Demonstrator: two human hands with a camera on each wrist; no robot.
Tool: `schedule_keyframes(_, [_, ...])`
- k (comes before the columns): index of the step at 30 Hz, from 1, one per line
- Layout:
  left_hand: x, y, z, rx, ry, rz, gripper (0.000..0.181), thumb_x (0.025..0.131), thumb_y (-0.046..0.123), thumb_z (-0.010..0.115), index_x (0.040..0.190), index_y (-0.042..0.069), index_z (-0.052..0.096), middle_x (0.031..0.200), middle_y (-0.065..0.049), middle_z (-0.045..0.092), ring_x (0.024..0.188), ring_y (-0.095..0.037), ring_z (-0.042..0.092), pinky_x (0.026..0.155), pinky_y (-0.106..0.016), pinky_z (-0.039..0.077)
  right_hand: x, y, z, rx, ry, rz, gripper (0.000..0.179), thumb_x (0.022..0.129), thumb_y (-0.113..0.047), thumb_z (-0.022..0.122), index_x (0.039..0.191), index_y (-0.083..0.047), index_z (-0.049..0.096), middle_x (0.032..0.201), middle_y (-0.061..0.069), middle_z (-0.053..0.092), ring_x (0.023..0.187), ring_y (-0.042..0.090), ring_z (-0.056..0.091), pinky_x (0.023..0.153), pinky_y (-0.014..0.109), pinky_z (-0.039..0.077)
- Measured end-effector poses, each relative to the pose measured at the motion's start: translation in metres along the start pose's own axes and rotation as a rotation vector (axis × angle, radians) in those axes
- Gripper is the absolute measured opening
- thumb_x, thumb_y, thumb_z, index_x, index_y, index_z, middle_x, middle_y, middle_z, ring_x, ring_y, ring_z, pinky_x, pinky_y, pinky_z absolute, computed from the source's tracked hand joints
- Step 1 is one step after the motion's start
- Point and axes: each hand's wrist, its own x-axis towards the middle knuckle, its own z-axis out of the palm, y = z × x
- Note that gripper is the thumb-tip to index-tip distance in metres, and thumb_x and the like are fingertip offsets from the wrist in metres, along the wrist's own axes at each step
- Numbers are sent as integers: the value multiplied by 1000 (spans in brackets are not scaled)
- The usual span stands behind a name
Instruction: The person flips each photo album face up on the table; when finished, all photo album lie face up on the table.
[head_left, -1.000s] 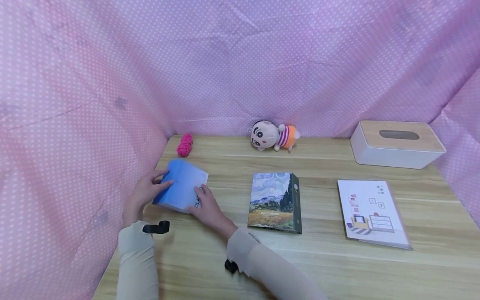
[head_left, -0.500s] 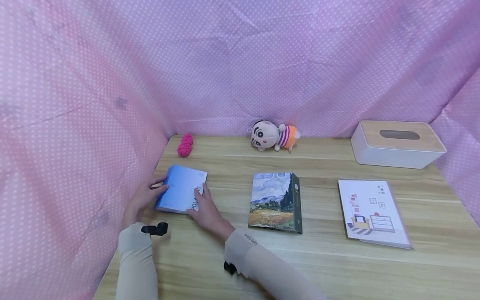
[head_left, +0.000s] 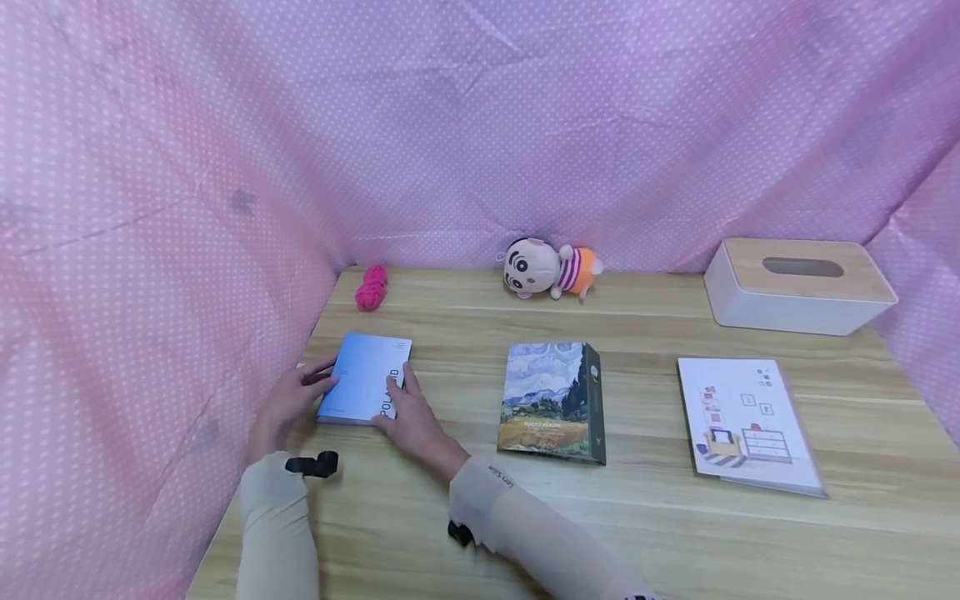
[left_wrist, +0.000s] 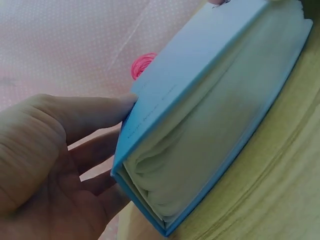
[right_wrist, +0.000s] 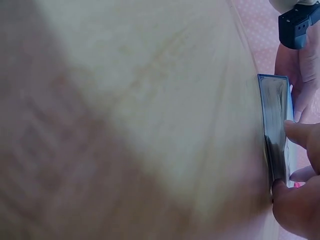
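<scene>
On the tabletop point(head_left: 375, 525), a POLAROID album point(head_left: 360, 379), lengthwise toward one o'clock, is being gripped by left hand point(head_left: 291, 402), right hand point(head_left: 417, 427).

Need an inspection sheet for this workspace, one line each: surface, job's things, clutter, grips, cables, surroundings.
Surface: wood-grain table, pale streaked finish.
Job's things: blue book, cover up, near the table's left edge; its lettering is partly covered by fingers.
Clutter: pink yarn beyond the book; plush doll lying on its side at the back; photo album; white-covered book; tissue box at back right.
Grips: left grip (bare hand) holds the spine side, thumb on the cover; right grip (bare hand) holds the opposite side.
Cables: nothing seen.
Surroundings: pink dotted fabric behind and at both sides.
</scene>
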Motion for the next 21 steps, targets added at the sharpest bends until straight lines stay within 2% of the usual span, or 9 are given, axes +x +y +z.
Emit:
schedule_keyframes(7, [-2, 4, 3, 47, 25, 4, 53, 99, 26, 53, 148, 20, 36, 153, -15, 34, 138, -40, 32, 110, -56, 31, 0, -1, -1, 19, 9, -10, 71, 91, -33, 65, 149, -8, 31, 162, 8, 3, 148, 18, 13, 116, 28, 26])
schedule_keyframes(13, [-3, 12, 5, 107, 21, -6, 53, 100, 23, 49, 150, 17, 33, 153, -17, 33, 138, -41, 32, 109, -56, 34, -3, -3, -10, 49, -19, 5, 69, 91, -32, 65, 149, -10, 33, 162, 7, 7, 148, 20, 15, 116, 32, 26])
schedule_keyframes(19, [-6, 27, 9, 216, 50, 46, 51, 100, 18, 47, 148, 5, 33, 148, -25, 36, 133, -44, 38, 106, -56, 37, -2, 0, -30, 57, -20, -17, 63, 92, -32, 63, 147, -13, 38, 158, 9, 22, 144, 23, 26, 116, 36, 29])
schedule_keyframes(21, [-7, 35, 12, 259, 76, 71, 52, 100, 18, 48, 147, 2, 34, 147, -26, 37, 132, -45, 38, 106, -57, 36, -3, 2, -41, 74, -3, -28, 59, 92, -27, 62, 145, -12, 41, 156, 11, 27, 140, 25, 34, 113, 39, 34])
